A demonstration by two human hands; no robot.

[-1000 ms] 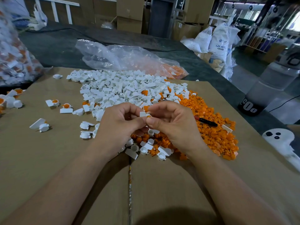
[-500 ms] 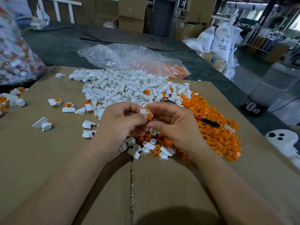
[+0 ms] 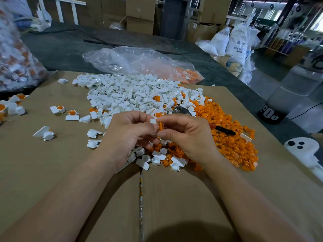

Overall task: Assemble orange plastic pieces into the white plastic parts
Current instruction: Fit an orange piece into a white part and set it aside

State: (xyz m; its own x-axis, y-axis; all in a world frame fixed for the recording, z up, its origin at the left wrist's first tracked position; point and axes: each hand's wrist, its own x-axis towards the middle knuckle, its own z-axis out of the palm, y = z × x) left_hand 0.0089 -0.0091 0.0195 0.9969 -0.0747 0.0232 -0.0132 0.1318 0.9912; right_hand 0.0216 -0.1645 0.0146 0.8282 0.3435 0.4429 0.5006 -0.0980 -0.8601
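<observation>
white parts (image 3: 132,95), orange pieces (image 3: 232,142), brown cardboard (image 3: 52,165)

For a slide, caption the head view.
Left hand holds a white plastic part; right hand pinches an orange plastic piece against it over brown cardboard.

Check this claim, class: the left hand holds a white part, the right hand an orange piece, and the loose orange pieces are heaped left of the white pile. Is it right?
Not quite. In the head view the orange heap lies right of the white pile, not left. The rest stands: the left hand holds a white part, the right hand an orange piece.
</observation>
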